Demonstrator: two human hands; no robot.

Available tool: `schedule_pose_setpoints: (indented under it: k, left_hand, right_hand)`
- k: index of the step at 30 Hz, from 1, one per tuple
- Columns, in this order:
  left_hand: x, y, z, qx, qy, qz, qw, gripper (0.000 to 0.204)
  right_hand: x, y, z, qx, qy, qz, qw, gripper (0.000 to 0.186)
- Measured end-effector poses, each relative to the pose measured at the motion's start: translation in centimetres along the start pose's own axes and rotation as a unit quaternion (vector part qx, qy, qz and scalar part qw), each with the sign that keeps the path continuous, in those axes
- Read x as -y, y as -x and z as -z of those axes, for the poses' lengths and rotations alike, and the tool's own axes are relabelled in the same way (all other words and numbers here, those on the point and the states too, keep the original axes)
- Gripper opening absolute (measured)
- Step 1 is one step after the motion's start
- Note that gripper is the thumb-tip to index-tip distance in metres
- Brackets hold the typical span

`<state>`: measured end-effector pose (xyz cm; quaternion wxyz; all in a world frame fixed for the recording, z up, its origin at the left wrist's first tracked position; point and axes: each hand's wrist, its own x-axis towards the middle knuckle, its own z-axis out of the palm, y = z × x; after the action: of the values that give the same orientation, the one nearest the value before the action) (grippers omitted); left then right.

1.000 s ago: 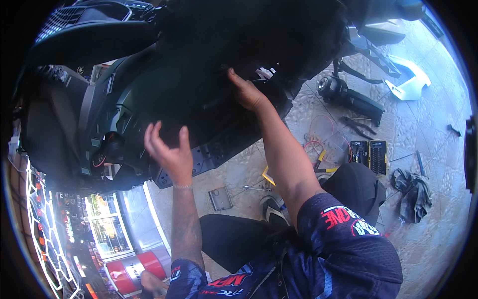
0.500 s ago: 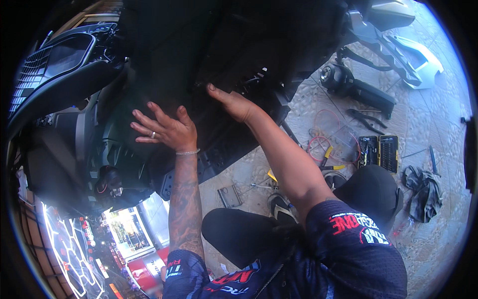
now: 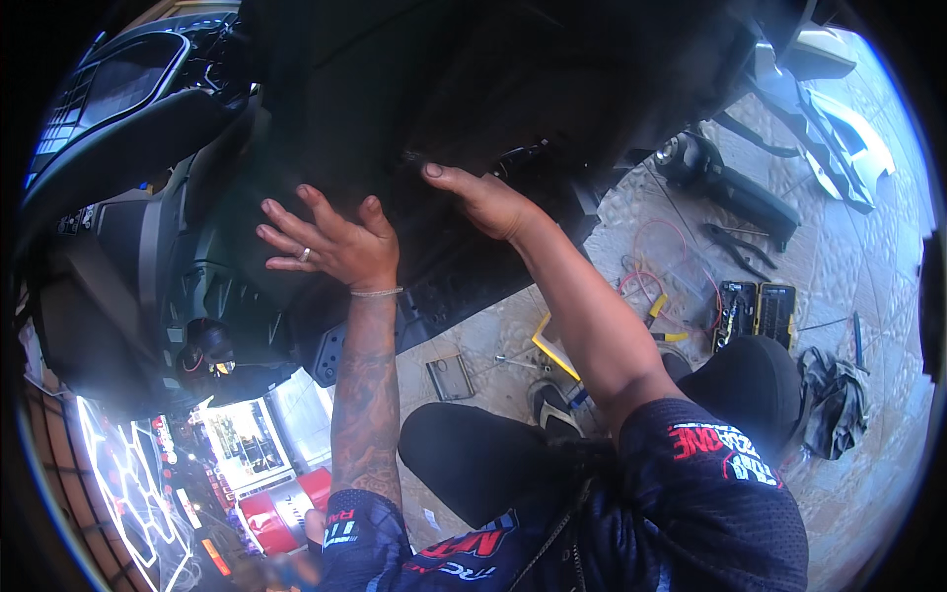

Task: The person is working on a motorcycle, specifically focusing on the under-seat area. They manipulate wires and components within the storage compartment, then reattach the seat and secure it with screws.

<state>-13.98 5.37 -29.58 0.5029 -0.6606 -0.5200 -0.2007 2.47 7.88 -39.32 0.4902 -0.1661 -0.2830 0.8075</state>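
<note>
A large dark body panel (image 3: pixel 335 109) of what looks like a motorcycle or scooter fills the upper middle. My left hand (image 3: pixel 340 242) is open in front of it, back toward me, fingers spread, a ring on one finger. Whether its palm touches the dark surface I cannot tell. Further right, my right hand (image 3: pixel 488 202) reaches in by the panel's shadowed part, thumb stretched out to the left. Its other fingers are lost in the dark, so any grip there is hidden. Below the hands runs the perforated lower edge (image 3: pixel 330 353) of the bodywork.
On the tiled floor at right lie a black cylindrical part (image 3: pixel 730 187), black pliers (image 3: pixel 740 252), an opened bit set (image 3: pixel 755 314), a dark cloth (image 3: pixel 834 405) and white fairing pieces (image 3: pixel 853 148). A small tray (image 3: pixel 450 377) lies near my knees. A black seat (image 3: pixel 128 148) juts in at left.
The view has shifted slightly, and the floor items sit a little further right and lower. Both hands keep nearly the same pose against the panel; the right one appears slightly further right.
</note>
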Motion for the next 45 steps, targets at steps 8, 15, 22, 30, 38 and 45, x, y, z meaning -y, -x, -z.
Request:
schedule_pose_setpoints:
  k: [8,15,22,30,38,45]
  left_hand:
    - [0.1,0.0,0.0,-0.003,0.012,0.006,1.0,0.077]
    - [0.0,0.0,0.5,0.008,0.018,0.019,1.0,0.078]
    - [-0.1,-0.2,0.0,-0.006,-0.002,0.009,1.0,0.077]
    - [0.0,0.1,-0.3,-0.015,0.001,0.011,1.0,0.079]
    - [0.1,0.2,1.0,0.01,0.046,0.027,0.999,0.08]
    - [1.8,3.0,5.3,0.039,0.128,0.095,0.987,0.08]
  right_hand:
    - [1.8,1.0,0.0,0.035,-0.006,0.039,0.999,0.061]
    - [2.8,0.9,0.3,0.063,0.117,0.024,0.991,0.041]
    - [0.5,-0.8,1.6,0.105,0.099,0.022,0.989,0.018]
    - [-0.6,-1.3,1.9,0.082,0.113,-0.01,0.99,0.029]
    - [-1.5,0.6,-2.8,-0.085,0.148,0.241,0.955,0.05]
    - [-4.3,2.5,-6.9,-0.299,0.378,0.18,0.857,0.107]
